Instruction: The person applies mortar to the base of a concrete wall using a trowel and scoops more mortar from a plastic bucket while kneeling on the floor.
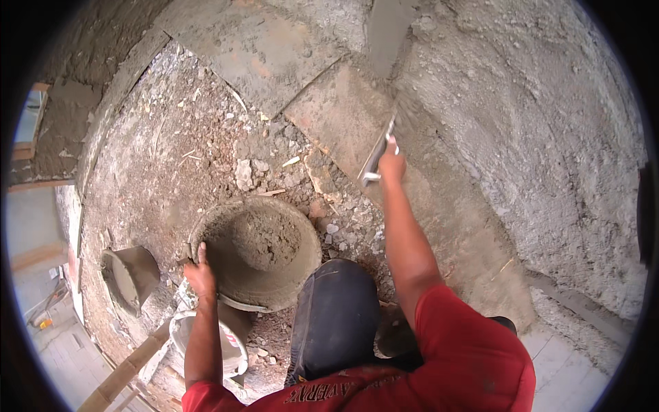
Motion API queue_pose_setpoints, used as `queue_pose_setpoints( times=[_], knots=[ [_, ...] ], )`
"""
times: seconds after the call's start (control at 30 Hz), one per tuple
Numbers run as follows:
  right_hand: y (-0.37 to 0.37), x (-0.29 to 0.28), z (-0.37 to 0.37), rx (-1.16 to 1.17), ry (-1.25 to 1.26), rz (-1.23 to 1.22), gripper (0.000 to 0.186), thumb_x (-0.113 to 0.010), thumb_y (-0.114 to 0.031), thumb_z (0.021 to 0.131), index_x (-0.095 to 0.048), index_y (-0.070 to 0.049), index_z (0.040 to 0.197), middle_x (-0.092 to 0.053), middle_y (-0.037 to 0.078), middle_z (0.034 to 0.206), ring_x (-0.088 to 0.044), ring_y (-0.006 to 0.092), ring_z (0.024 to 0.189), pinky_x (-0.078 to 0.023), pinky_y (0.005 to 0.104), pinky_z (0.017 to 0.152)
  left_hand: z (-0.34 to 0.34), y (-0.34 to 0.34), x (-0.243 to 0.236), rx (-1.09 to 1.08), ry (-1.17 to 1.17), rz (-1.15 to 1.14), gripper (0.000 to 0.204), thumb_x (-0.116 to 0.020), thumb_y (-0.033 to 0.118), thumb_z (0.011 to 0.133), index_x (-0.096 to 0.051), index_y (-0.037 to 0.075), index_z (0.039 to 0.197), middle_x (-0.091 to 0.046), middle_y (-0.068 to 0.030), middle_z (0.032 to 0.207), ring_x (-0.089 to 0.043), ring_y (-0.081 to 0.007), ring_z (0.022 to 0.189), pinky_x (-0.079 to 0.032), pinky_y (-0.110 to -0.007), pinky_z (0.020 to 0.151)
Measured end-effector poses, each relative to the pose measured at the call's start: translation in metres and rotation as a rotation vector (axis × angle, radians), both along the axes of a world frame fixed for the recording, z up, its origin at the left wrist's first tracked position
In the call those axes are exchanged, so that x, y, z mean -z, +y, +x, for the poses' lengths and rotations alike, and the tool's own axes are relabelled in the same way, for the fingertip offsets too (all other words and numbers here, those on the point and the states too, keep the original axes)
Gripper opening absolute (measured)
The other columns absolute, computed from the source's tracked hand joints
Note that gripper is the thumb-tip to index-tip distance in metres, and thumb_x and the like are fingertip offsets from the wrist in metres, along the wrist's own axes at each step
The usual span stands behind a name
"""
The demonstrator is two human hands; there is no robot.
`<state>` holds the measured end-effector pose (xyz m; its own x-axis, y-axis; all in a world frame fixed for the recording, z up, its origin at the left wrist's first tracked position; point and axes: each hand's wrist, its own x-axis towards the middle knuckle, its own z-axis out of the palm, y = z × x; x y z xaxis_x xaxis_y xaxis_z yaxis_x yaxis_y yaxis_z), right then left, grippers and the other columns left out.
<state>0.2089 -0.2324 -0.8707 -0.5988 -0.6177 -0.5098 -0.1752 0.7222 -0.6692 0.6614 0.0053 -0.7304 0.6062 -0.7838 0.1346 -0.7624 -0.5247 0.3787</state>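
Note:
My right hand [392,166] is closed round the handle of a plastering trowel [374,159]. Its long, narrow blade is seen nearly edge-on, against the foot of the rough grey wall [522,137], beside a board smeared with mortar [343,106]. My left hand [200,277] grips the left rim of a wide round tub [305,230], one finger up along the edge. Wet grey mortar [268,237] lies in the tub, heaped toward its far side. A small dark piece by the left fingers is too unclear to name.
A mortar-coated bucket [141,268] leans at the left, and a white bucket [238,357] stands below the tub. A bamboo pole [127,367] slants across the lower left. Rubble [250,172] and soil cover the ground. My bent knee [338,302] is right of the tub.

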Motion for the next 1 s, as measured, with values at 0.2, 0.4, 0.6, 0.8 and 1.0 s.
queue_pose_setpoints(
  times=[0.2,0.4,0.6,0.8,1.0],
  knots=[
    [-0.085,-0.022,0.055,-0.365,0.239,-0.164,0.065,-0.044,-0.053,0.094,-0.062,0.006,0.116,-0.062,0.03,0.116,-0.059,0.0439,0.109,-0.047,0.0478,0.093,0.006,-0.006,0.003,-0.2,0.006,0.139,0.076,-0.064,0.06,0.084,-0.065,-0.016,0.083,-0.056,-0.0353,0.066,-0.045,-0.0443,0.054,-0.039,-0.055,0.061],
    [-0.077,-0.012,0.012,-0.257,0.209,0.061,0.072,-0.04,-0.061,0.093,-0.063,0.003,0.117,-0.063,0.025,0.119,-0.058,0.0432,0.113,-0.046,0.046,0.096,0.021,0.009,0.014,-0.16,-0.101,0.181,0.08,-0.064,0.062,0.083,-0.064,-0.017,0.092,-0.053,-0.0309,0.059,-0.038,-0.0364,0.052,-0.037,-0.053,0.057],
    [0.034,-0.037,-0.085,-0.365,0.251,0.086,0.072,-0.047,-0.062,0.09,-0.06,0.003,0.119,-0.061,0.031,0.116,-0.06,0.0426,0.109,-0.046,0.0488,0.093,0.014,0.004,0.005,-0.142,0.033,0.193,0.075,-0.066,0.058,0.084,-0.062,-0.016,0.078,-0.054,-0.0287,0.062,-0.042,-0.0336,0.055,-0.039,-0.05,0.06],
    [0.142,-0.109,-0.088,-1.289,0.288,0.313,0.056,-0.057,-0.05,0.09,-0.061,-0.001,0.118,-0.063,0.025,0.115,-0.063,0.038,0.104,-0.051,0.0459,0.089,-0.017,0.002,-0.019,-0.233,0.989,-0.193,0.049,-0.074,0.026,0.081,-0.063,-0.008,0.114,-0.067,-0.0173,0.1,-0.066,-0.0315,0.09,-0.052,-0.037,0.085],
    [0.12,-0.048,-0.184,-1.17,0.565,0.144,0.057,-0.054,-0.057,0.09,-0.063,-0.005,0.113,-0.068,0.02,0.102,-0.066,0.0357,0.094,-0.053,0.0474,0.081,-0.06,0.01,-0.034,-0.366,1.277,-0.204,0.037,-0.066,0.012,0.082,-0.061,-0.008,0.112,-0.067,-0.0184,0.104,-0.066,-0.0304,0.091,-0.054,-0.04,0.084]
  ],
)
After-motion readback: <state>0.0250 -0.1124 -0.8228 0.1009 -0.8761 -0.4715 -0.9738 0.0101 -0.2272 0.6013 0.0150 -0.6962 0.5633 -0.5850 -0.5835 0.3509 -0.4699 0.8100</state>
